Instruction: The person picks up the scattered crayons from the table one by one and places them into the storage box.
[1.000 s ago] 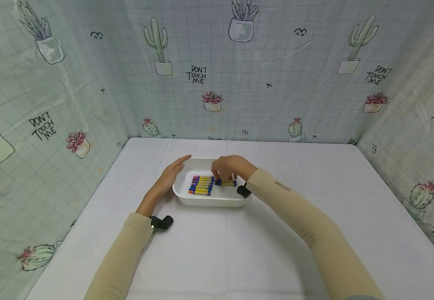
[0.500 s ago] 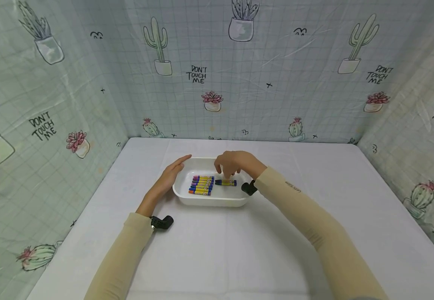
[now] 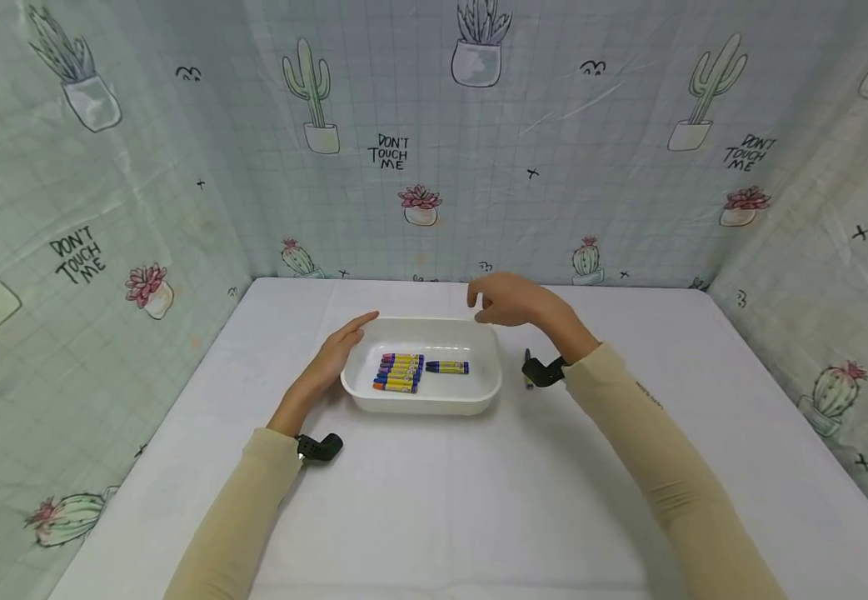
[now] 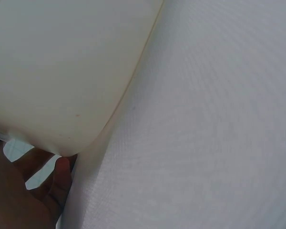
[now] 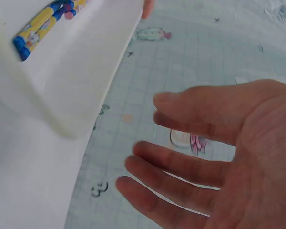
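Observation:
A white plastic tray (image 3: 422,405) sits on the table, holding a stacked row of crayons (image 3: 398,373) on its left and a short pair of dark-tipped crayons (image 3: 447,367) right of them. My left hand (image 3: 332,357) rests along the tray's left side, fingers extended; in the left wrist view its fingertips meet the tray's wall. Above the tray's back right corner is my right hand (image 3: 509,300), holding nothing, its fingers loosely bent and spread apart in the right wrist view. Another crayon (image 3: 528,383) lies on the table right of the tray, partly hidden behind the right wrist camera.
A white cloth covers the table (image 3: 419,500). Around its back and sides hangs a curtain (image 3: 434,117) printed with cacti. Black wrist cameras are strapped to both forearms, and the right one (image 3: 544,372) hangs close over the loose crayon.
My right hand has risen from the crayons inside the tray and moved right and back, beyond the rim. The loose crayon now shows beside the tray. My left hand stays at the tray.

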Motion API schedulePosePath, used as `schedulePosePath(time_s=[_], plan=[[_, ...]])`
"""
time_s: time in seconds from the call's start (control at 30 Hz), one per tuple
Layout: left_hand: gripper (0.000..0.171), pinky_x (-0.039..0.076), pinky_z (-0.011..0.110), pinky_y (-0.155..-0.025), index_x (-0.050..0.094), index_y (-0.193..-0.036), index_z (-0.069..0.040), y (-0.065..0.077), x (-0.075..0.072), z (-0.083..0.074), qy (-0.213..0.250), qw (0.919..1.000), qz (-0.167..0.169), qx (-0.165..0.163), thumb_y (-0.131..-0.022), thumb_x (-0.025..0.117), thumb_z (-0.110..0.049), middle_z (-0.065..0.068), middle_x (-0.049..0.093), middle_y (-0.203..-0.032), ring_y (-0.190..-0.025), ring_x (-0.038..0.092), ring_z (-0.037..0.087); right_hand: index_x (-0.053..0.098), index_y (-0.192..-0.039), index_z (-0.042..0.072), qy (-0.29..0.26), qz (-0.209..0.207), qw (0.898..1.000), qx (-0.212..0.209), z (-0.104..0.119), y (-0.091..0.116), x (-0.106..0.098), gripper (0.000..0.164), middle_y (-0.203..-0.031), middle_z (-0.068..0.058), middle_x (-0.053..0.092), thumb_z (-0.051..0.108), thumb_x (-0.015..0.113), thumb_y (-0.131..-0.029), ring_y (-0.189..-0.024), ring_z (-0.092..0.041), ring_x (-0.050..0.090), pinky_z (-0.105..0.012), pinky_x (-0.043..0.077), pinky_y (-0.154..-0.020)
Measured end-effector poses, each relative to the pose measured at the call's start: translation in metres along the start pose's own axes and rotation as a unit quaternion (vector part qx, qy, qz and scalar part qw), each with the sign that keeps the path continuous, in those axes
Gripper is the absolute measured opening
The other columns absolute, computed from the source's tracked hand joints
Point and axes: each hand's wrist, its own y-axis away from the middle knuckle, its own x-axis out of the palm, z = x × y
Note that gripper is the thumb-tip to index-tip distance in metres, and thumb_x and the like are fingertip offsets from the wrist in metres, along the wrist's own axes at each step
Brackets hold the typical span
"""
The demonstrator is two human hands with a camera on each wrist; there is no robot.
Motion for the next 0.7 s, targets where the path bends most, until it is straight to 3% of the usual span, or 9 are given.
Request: schedulePosePath(time_s=[0.23, 0.5, 0.7], plan=[[0.049, 0.022, 0.057, -0.129, 0.036, -0.162, -0.03, 0.002, -0.001, 0.001, 0.014, 0.9998, 0.003, -0.01, -0.114, 0.029, -0.033, 0.002, 0.027, -0.172, -0.16, 0.025, 0.031, 0.065, -0.13, 0.004, -0.059, -0.069, 0.996, 0.024, -0.035, 0.025, 0.011, 0.033, -0.13, -0.021, 0.068, 0.016, 0.068, -0.099, -0.122, -0.037, 0.065, -0.051, 0.058, -0.096], [0.049, 0.025, 0.057, -0.127, 0.035, -0.162, -0.029, 0.003, -0.001, 0.0, 0.022, 0.9997, 0.005, -0.008, -0.114, 0.029, -0.031, 0.003, 0.026, -0.172, -0.159, 0.026, 0.032, 0.064, -0.131, 0.005, -0.111, -0.081, 0.988, 0.071, -0.069, 0.05, 0.032, 0.035, -0.127, -0.023, 0.068, 0.017, 0.067, -0.098, -0.117, -0.039, 0.066, -0.052, 0.059, -0.093], [0.049, 0.028, 0.056, -0.127, 0.036, -0.162, -0.029, 0.001, 0.001, -0.001, 0.028, 0.9996, 0.008, -0.005, -0.114, 0.03, -0.033, 0.002, 0.027, -0.172, -0.158, 0.028, 0.031, 0.059, -0.137, 0.005, -0.125, -0.095, 0.981, 0.116, -0.088, 0.056, 0.054, 0.042, -0.134, -0.027, 0.064, 0.019, 0.067, -0.099, -0.118, -0.041, 0.065, -0.054, 0.057, -0.097]])
